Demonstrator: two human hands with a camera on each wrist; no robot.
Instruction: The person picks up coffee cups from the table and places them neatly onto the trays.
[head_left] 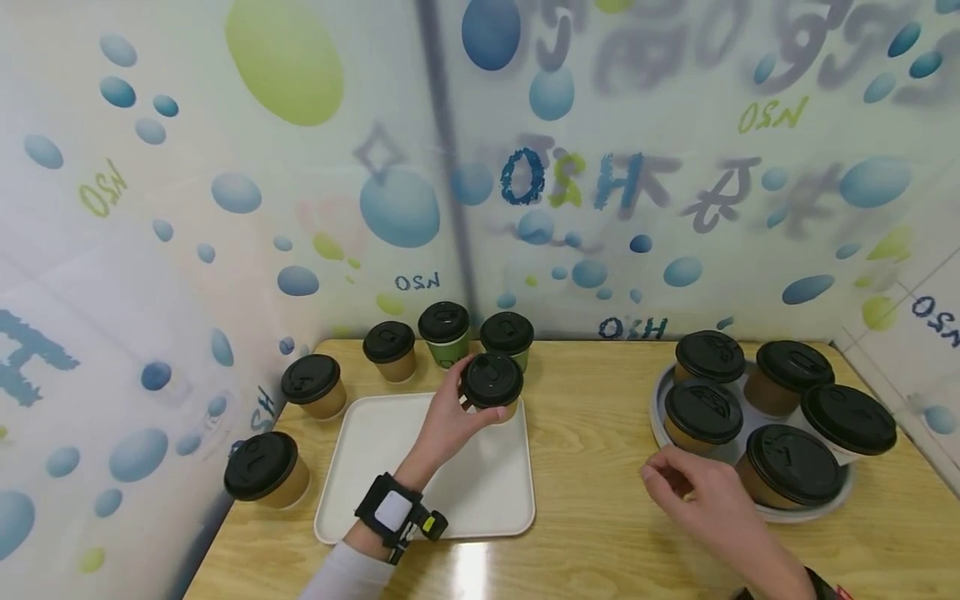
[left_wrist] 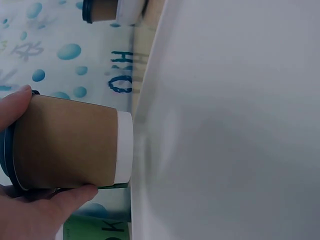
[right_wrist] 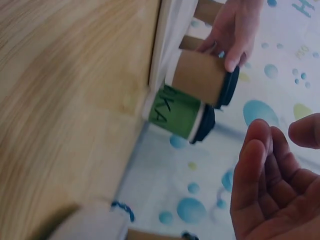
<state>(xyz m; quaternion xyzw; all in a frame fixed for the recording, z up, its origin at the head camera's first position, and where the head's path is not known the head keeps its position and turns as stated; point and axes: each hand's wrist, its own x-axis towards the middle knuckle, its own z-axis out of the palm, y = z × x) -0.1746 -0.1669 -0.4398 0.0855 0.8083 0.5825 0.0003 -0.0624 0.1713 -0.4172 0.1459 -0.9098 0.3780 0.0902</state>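
Note:
My left hand (head_left: pixel 450 425) grips a brown paper coffee cup (left_wrist: pixel 70 142) near its black lid (head_left: pixel 492 379), thumb on one side and fingers on the other. The cup is upright over the far right corner of a white rectangular tray (head_left: pixel 427 508), its white base close to the tray rim. Right behind it stands a green cup (right_wrist: pixel 175 112) with a black lid. My right hand (head_left: pixel 705 504) holds nothing; its fingers are loosely curled. It hovers at the front left edge of a round grey tray (head_left: pixel 660 417) carrying several lidded cups.
Around the white tray's left and far sides stand lidded cups: a brown cup (head_left: pixel 270 471) at front left, another brown cup (head_left: pixel 315 387) behind it, a third brown cup (head_left: pixel 392 354) and a green cup (head_left: pixel 447 337) by the patterned curtain (head_left: pixel 637 108). All rest on a wooden table (head_left: pixel 592 467).

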